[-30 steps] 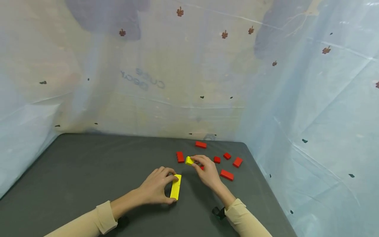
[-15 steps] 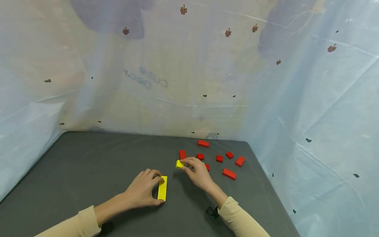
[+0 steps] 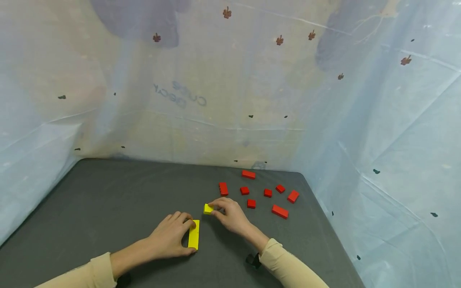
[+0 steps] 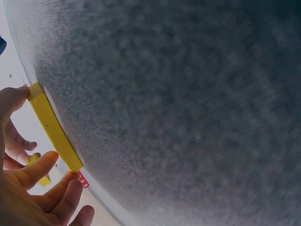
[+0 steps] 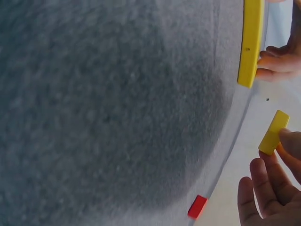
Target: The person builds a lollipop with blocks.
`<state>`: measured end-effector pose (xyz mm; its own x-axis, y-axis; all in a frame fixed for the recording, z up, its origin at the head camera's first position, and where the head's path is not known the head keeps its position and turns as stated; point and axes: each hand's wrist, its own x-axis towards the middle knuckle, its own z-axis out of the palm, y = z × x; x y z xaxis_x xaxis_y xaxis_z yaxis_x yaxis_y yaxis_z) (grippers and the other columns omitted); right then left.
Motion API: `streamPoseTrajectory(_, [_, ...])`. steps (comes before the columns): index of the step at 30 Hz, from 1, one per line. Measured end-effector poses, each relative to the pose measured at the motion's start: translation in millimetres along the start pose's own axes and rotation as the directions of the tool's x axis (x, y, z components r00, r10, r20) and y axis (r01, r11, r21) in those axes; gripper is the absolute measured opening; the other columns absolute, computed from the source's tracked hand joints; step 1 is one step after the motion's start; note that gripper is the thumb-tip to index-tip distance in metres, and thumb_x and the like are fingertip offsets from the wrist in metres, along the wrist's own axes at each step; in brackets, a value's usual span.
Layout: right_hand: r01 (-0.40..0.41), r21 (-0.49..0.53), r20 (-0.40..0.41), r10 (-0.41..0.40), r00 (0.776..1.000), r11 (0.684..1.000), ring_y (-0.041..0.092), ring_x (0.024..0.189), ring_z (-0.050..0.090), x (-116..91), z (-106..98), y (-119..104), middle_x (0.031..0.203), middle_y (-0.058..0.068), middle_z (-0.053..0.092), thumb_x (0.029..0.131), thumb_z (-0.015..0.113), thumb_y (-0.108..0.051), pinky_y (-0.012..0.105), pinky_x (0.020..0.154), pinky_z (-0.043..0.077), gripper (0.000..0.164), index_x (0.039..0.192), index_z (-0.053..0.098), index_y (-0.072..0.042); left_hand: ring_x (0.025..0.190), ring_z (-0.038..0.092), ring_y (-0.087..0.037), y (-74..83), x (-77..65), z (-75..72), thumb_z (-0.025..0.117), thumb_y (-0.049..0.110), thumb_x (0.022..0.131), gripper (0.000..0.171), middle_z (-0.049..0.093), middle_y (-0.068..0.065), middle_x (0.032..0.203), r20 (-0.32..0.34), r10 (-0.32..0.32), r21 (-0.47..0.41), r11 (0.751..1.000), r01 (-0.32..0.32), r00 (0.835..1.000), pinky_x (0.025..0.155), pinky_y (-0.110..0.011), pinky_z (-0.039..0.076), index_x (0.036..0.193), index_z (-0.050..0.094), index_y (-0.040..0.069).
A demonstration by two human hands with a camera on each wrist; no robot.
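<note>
My left hand grips a long yellow block by its two ends, thumb at the near end and fingertips at the far end. In the left wrist view the long block stretches between thumb and fingers, low over the dark table surface. A shorter yellow block is pinched between the thumb and fingers of my right hand, just beyond and right of the long block's far end. The right wrist view shows this short block at the fingertips, apart from the long block.
Several red blocks, long and short, lie scattered on the table's right back part. Nearest my right hand are a small red block and a longer red block. Translucent sheeting hangs behind and beside the dark table.
My left hand has shifted the long yellow block to the left. My right hand has carried the short yellow block left and nearer, away from the red blocks and closer to the long one.
</note>
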<state>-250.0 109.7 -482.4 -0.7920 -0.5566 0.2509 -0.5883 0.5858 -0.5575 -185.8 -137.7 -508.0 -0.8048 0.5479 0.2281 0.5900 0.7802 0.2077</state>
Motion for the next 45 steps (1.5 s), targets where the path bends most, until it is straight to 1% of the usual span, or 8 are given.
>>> streamPoseTrajectory(10, [-0.013, 0.002, 0.072, 0.013, 0.997, 1.0, 0.017, 0.107, 0.067, 8.8, 8.6, -5.8, 0.126, 0.002, 0.071, 0.101, 0.07, -0.017, 0.031, 0.091, 0.056, 0.028, 0.129, 0.074, -0.013, 0.113, 0.056, -0.024, -0.4, -2.5, -2.8, 0.081, 0.061, 0.082, 0.062, 0.06, -0.007, 0.131, 0.015, 0.01, 0.01, 1.0, -0.01, 1.0, 0.088, -0.047, 0.052, 0.12, 0.073, 0.014])
streamPoseTrajectory(14, [-0.022, -0.008, 0.099, 0.023, 0.995, 1.0, 0.016, 0.108, 0.067, 12.9, 13.2, -8.2, 0.125, 0.002, 0.071, 0.101, 0.07, -0.017, 0.032, 0.092, 0.055, 0.028, 0.129, 0.074, -0.014, 0.111, 0.056, -0.022, 0.8, -7.1, -6.0, 0.082, 0.058, 0.083, 0.057, 0.061, -0.004, 0.128, 0.023, 0.013, 0.027, 1.0, -0.014, 1.0, 0.084, -0.044, 0.051, 0.119, 0.073, 0.015])
streamPoseTrajectory(19, [-0.011, -0.036, 0.122, 0.016, 0.992, 0.999, 0.015, 0.103, 0.065, 17.2, 18.8, -11.6, 0.124, 0.003, 0.071, 0.101, 0.07, -0.017, 0.032, 0.089, 0.055, 0.028, 0.128, 0.075, -0.013, 0.107, 0.058, -0.019, 3.4, -11.2, -7.0, 0.082, 0.054, 0.085, 0.054, 0.062, -0.001, 0.123, 0.038, 0.01, 0.034, 0.999, -0.012, 0.999, 0.082, -0.041, 0.051, 0.123, 0.073, 0.016])
streamPoseTrajectory(28, [-0.014, -0.07, 0.166, 0.025, 0.986, 0.997, 0.009, 0.091, 0.062, 21.5, 26.6, -11.0, 0.122, 0.002, 0.071, 0.102, 0.069, -0.018, 0.024, 0.077, 0.052, 0.026, 0.127, 0.075, -0.015, 0.108, 0.059, -0.018, 3.4, -13.5, -4.8, 0.08, 0.053, 0.088, 0.053, 0.063, -0.001, 0.124, 0.037, 0.011, 0.028, 1.0, -0.012, 0.999, 0.083, -0.042, 0.053, 0.126, 0.073, 0.016])
streamPoseTrajectory(32, [-0.003, -0.061, 0.17, 0.013, 0.985, 0.998, 0.013, 0.104, 0.067, 21.0, 28.4, -8.9, 0.124, 0.001, 0.072, 0.104, 0.066, -0.018, 0.03, 0.089, 0.055, 0.024, 0.125, 0.077, -0.016, 0.108, 0.059, -0.019, 4.2, -14.5, -5.6, 0.08, 0.053, 0.087, 0.053, 0.064, -0.001, 0.123, 0.043, 0.005, 0.025, 1.0, -0.007, 0.999, 0.083, -0.042, 0.053, 0.125, 0.074, 0.016])
streamPoseTrajectory(35, [0.002, -0.052, 0.167, 0.007, 0.986, 0.999, 0.016, 0.115, 0.067, 20.9, 29.3, -8.1, 0.125, -0.001, 0.072, 0.104, 0.065, -0.017, 0.033, 0.097, 0.055, 0.023, 0.124, 0.077, -0.016, 0.108, 0.059, -0.019, 4.3, -15.1, -5.9, 0.081, 0.053, 0.087, 0.052, 0.063, -0.001, 0.122, 0.05, 0.002, 0.024, 1.0, -0.004, 0.999, 0.081, -0.041, 0.053, 0.124, 0.074, 0.017])
streamPoseTrajectory(40, [0.009, -0.065, 0.168, 0.002, 0.986, 0.998, 0.014, 0.114, 0.067, 21.6, 30.5, -7.8, 0.125, -0.002, 0.072, 0.103, 0.067, -0.016, 0.032, 0.097, 0.055, 0.023, 0.124, 0.077, -0.018, 0.107, 0.059, -0.019, 4.0, -15.4, -5.1, 0.081, 0.053, 0.087, 0.051, 0.064, -0.001, 0.122, 0.06, -0.002, 0.019, 1.0, 0.0, 0.998, 0.081, -0.041, 0.053, 0.123, 0.075, 0.017])
streamPoseTrajectory(45, [-0.015, -0.058, 0.175, 0.025, 0.984, 0.998, 0.013, 0.116, 0.066, 22.4, 32.2, -8.7, 0.126, -0.003, 0.072, 0.104, 0.066, -0.017, 0.032, 0.099, 0.054, 0.024, 0.125, 0.077, -0.019, 0.107, 0.059, -0.018, 3.8, -16.4, -4.6, 0.08, 0.053, 0.087, 0.051, 0.064, -0.001, 0.122, 0.054, 0.002, 0.019, 1.0, -0.003, 0.999, 0.081, -0.04, 0.053, 0.123, 0.075, 0.017])
